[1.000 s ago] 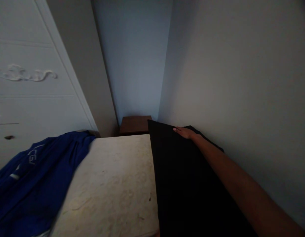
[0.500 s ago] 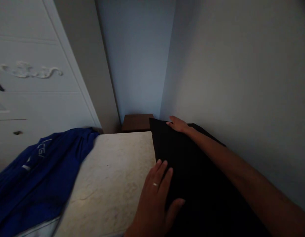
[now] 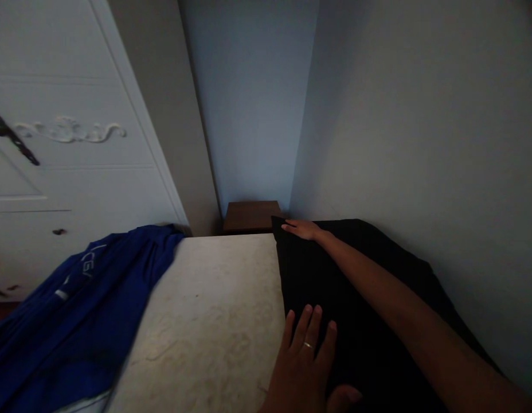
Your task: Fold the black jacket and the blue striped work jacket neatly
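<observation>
A black cloth [image 3: 352, 287] lies over the right part of a pale, stained surface [image 3: 214, 292]; I cannot tell what garment or cover it is. My left hand [image 3: 304, 361], with a ring on one finger, rests open near the cloth's left edge, fingers spread. Farther off, my right hand [image 3: 302, 229] lies flat on the cloth by its far left corner, fingers stretched out. To the left, a crumpled blue garment [image 3: 94, 304] with white lettering hangs over the surface's edge.
A white cabinet [image 3: 77, 189] with carved trim and dark handles stands at the left. Past the far edge is a brown wooden top [image 3: 251, 216] in the corner. A grey wall [image 3: 421, 126] runs close along the right side.
My right hand has pressed flatter, closer to the cloth's far left corner, and the cloth's far right side now spreads wider. My left hand has shifted right and nearer, further onto the cloth.
</observation>
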### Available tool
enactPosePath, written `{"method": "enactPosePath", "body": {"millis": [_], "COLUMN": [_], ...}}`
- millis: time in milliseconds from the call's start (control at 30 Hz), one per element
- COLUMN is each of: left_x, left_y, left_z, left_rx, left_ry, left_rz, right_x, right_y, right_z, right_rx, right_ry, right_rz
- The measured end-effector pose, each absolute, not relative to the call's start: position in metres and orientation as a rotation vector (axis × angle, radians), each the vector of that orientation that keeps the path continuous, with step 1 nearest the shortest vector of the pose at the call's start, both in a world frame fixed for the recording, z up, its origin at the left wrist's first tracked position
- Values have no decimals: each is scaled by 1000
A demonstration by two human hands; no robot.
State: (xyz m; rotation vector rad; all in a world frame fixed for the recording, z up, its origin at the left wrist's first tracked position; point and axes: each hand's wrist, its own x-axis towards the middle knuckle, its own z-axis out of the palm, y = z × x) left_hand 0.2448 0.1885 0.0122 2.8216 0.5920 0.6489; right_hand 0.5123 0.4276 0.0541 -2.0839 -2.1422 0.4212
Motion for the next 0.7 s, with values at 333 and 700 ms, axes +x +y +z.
{"method": "enactPosePath", "body": {"millis": [333,700], "left_x": [225,229], "left_y": [220,350], "left_z": [53,57], "left_rx": [2610,1613], "left_ry": [390,664], "left_rz": [434,756], "right_x": [526,530], "right_y": [425,423], "right_z": [44,36], "right_rx": [-1995,-1923], "right_ry": [-1900,-1803], "right_rz": [434,348]}}
